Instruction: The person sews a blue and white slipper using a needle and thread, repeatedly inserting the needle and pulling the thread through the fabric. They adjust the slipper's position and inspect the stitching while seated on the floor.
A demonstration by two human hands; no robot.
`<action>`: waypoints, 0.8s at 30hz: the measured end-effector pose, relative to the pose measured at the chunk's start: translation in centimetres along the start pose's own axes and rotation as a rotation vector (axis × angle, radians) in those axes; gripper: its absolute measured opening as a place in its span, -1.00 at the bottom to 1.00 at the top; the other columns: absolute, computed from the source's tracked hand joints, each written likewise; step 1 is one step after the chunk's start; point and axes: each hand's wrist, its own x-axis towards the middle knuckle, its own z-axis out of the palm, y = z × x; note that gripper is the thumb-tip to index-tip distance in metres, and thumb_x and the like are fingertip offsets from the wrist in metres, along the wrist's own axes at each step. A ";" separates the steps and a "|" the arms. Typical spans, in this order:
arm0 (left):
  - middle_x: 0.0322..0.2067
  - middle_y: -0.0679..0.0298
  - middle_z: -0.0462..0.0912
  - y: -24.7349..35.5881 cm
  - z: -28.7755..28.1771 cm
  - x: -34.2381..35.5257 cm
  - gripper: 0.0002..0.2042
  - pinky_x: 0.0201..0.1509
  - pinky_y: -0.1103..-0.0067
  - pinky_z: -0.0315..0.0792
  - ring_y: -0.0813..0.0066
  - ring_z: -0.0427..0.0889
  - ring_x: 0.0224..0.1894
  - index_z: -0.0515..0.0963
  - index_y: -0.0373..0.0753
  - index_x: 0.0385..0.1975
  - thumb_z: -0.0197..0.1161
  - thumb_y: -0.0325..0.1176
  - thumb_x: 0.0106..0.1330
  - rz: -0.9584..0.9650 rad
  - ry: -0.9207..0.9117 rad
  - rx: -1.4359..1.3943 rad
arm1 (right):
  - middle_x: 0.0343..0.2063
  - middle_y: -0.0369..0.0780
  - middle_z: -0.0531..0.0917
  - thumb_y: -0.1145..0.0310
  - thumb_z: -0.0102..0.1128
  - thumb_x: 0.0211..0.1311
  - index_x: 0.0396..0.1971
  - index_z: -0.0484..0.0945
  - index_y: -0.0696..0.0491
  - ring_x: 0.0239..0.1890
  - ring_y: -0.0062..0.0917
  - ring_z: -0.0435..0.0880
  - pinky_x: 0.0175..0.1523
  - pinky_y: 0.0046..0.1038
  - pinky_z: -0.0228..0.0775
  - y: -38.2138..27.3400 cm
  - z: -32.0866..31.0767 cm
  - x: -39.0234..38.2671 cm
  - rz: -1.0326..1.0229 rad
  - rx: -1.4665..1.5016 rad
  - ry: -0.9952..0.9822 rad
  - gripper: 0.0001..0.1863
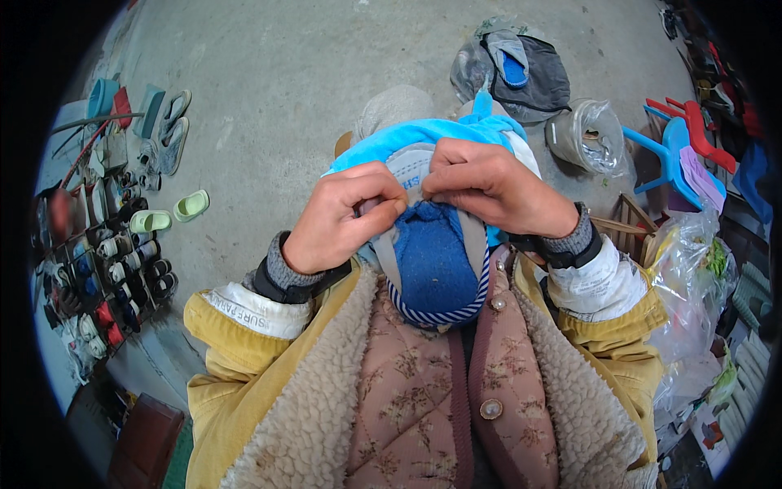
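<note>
A grey and blue slipper (440, 265) is held close in front of my body, its blue-lined heel end with a striped rim toward me. My left hand (346, 212) pinches the edge of the slipper's upper at its opening, thumb against bent fingers. Right beside it, my right hand (497, 183) pinches the same edge from the other side. Both sets of fingertips nearly meet, and they hide whatever small part lies between them. Beneath the slipper's toe, a bright blue cloth (391, 137) covers my lap.
A similar slipper (511, 65) lies on a dark bag (542, 85) ahead. To the right stand a lined bucket (566, 138) and a blue plastic chair (676, 159). At left are green clogs (191, 205) and a rack of shoes (122, 253).
</note>
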 end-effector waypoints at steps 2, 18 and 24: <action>-0.43 0.33 0.55 -0.1 0.0 0.0 -0.96 -0.38 0.64 0.29 0.66 0.41 -0.46 0.61 -0.36 -0.33 0.26 -0.54 0.28 -0.032 -0.019 -0.045 | -0.31 -0.18 0.56 0.68 0.27 0.18 -0.16 0.62 0.20 -0.23 -0.37 0.58 -0.14 -0.41 0.40 0.2 0.1 0.0 -0.007 0.021 0.013 -0.78; -0.38 0.46 0.57 -1.9 0.7 0.1 -0.95 -0.32 0.72 0.26 0.78 0.36 -0.40 0.63 -0.32 -0.30 0.26 -0.49 0.36 -0.218 -0.019 -0.382 | -0.39 -0.14 0.63 0.56 0.32 0.15 -0.31 0.64 0.16 -0.28 -0.27 0.62 -0.20 -0.37 0.45 0.2 2.4 -0.2 0.065 0.038 0.195 -0.90; -0.36 0.41 0.53 -2.1 1.3 0.1 -0.94 -0.38 0.72 0.21 0.75 0.34 -0.42 0.58 -0.35 -0.33 0.21 -0.51 0.39 -0.185 -0.007 -0.359 | -0.40 -0.16 0.63 0.57 0.34 0.15 -0.26 0.57 0.16 -0.37 -0.36 0.63 -0.28 -0.43 0.45 -1.2 3.1 -0.6 0.073 -0.169 0.271 -0.83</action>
